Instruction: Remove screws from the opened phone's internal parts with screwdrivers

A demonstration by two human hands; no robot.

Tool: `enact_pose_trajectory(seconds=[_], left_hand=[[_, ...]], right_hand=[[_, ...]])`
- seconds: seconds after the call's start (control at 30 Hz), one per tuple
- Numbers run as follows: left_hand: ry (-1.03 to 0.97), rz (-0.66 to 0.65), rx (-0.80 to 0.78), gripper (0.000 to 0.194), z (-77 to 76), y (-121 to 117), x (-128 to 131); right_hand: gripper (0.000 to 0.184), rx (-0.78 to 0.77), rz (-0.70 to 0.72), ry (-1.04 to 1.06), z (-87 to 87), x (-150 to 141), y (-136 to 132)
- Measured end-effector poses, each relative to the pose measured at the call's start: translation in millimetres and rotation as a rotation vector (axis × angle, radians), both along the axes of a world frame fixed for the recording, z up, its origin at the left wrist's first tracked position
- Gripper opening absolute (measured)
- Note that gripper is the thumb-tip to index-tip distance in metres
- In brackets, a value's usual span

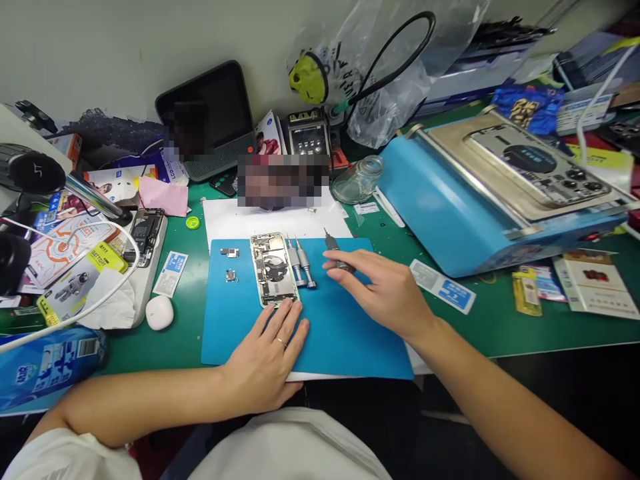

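The green worktop (185,340) carries a blue mat (330,347). Your left hand (270,350), fingers slightly spread, touches the opened phone's (275,270) lower end; right of the phone, your right hand (373,277) grips a dark screwdriver (340,257).

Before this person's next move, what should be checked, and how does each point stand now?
1. Left hand at the open phone: ok, fingertips at its lower edge.
2. Right hand holding the dark screwdriver: ok.
3. Screwdriver tip over the phone: not ok, it is off to the right.
4. Small loose parts on the blue mat, away from both hands: ok.
5. Bit matches the screws: cannot tell, too small.
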State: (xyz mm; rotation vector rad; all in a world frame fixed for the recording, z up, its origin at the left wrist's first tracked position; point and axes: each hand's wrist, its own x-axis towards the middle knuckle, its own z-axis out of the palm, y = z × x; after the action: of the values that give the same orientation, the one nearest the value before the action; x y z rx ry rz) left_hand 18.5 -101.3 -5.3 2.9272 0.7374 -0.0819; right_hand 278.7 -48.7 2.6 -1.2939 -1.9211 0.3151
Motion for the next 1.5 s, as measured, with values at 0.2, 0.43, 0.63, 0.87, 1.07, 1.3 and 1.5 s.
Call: enact_pose_trajectory(seconds=[0.2, 0.43, 0.63, 0.87, 1.07, 1.3, 1.5], left_hand=[[0.003, 0.000, -0.001, 0.092, 0.8, 0, 0], [0.004, -0.006, -0.018, 0.092, 2.1, 1, 0], [-0.011, -0.005, -0.021, 0.092, 1.1, 1, 1], [-0.009, -0.008, -0.013, 0.091, 1.6, 1, 1], [-0.001, -0.009, -0.012, 0.090, 1.0, 1, 0], [0.004, -0.014, -0.029, 0.093, 2.5, 1, 0], [0.007, -0.015, -0.034, 0.093, 2.4, 1, 0]], right_hand=[[0.022, 0.046, 0.029, -0.160, -27.9, 11, -5], [0.025, 0.050, 0.104, -0.275, -39.0, 11, -4], [0.027, 0.059, 0.125, -0.264, -39.1, 9, -6], [0.019, -0.014, 0.065, -0.184, -38.3, -1, -4], [0.010, -0.002, 0.104, -0.044, -34.6, -1, -6], [0.015, -0.234, 0.108, 0.611, -17.5, -4, -16], [0.015, -0.207, -0.083, 0.908, -9.1, 12, -5]])
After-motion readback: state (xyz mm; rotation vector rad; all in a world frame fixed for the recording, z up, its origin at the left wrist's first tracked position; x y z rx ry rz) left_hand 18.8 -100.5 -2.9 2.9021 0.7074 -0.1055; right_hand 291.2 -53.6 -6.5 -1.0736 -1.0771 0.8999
